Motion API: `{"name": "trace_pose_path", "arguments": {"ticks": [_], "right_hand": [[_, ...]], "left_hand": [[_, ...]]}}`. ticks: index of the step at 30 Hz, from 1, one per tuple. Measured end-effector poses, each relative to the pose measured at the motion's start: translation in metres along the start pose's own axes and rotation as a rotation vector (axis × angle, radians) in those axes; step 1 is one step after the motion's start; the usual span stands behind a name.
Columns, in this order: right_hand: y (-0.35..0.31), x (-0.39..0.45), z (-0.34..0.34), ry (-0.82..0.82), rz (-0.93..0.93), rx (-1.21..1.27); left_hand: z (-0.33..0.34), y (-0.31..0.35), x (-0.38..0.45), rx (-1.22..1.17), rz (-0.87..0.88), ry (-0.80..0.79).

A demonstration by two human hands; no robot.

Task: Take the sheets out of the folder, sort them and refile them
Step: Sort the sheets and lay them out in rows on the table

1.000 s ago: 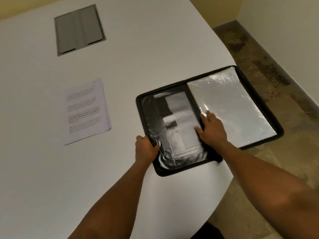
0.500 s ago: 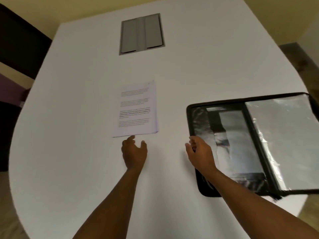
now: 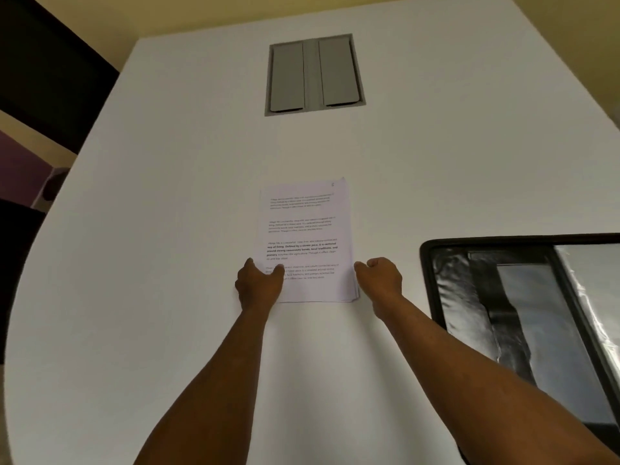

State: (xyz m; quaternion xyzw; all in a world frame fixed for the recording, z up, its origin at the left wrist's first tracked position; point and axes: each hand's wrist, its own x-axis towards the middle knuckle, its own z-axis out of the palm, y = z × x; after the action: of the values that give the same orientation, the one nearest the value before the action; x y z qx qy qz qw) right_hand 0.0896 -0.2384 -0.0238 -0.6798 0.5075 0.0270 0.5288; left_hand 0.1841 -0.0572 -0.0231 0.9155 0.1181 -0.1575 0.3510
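The sheets (image 3: 307, 243) are out of the folder (image 3: 523, 317) and lie as one squared stack on the white worktop (image 3: 167, 229), straight ahead of me, printed side up. The folder sits to the right of the stack, near it but apart, lying open with its glossy black inner pocket toward the stack and a shiny clear sleeve on the far half; part of it runs out of view at the right edge. I can see no loose paper in the part of the folder that shows.

My left hand (image 3: 256, 285) is on the stack's near left corner, thumb lying on top of the top sheet and the fingers at the edge, so I read it as pinching that corner, though whether the fingers reach under the paper is hidden. My right hand (image 3: 380, 278) is at the stack's right edge, low down, fingers curled in against the side of the pile; whether it truly grasps the sheets or only touches them I cannot tell.

By my reckoning the first part is done: the sheets are out. The sorting looks not yet begun, since the pile is one neat stack with no sheets laid apart. Left to do: take up the pile, put the pages in order, then slide them into the folder again. A grey hatch (image 3: 313, 75) is set into the worktop further off, well apart from all this
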Motion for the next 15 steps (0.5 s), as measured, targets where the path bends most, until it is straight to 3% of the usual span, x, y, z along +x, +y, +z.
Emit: {"name": "trace_pose_path", "arguments": {"ticks": [6, 10, 15], "right_hand": [[-0.015, 0.019, 0.024, -0.042, 0.006, -0.094], [-0.016, 0.017, 0.031, -0.071, -0.099, -0.17], [0.007, 0.003, 0.01, -0.195, -0.153, 0.036]], "left_hand": [[0.006, 0.008, 0.024, 0.152, -0.079, 0.013], [0.006, 0.008, 0.032, 0.108, -0.083, -0.022], [-0.004, -0.01, 0.017, -0.012, -0.065, -0.076]]}}
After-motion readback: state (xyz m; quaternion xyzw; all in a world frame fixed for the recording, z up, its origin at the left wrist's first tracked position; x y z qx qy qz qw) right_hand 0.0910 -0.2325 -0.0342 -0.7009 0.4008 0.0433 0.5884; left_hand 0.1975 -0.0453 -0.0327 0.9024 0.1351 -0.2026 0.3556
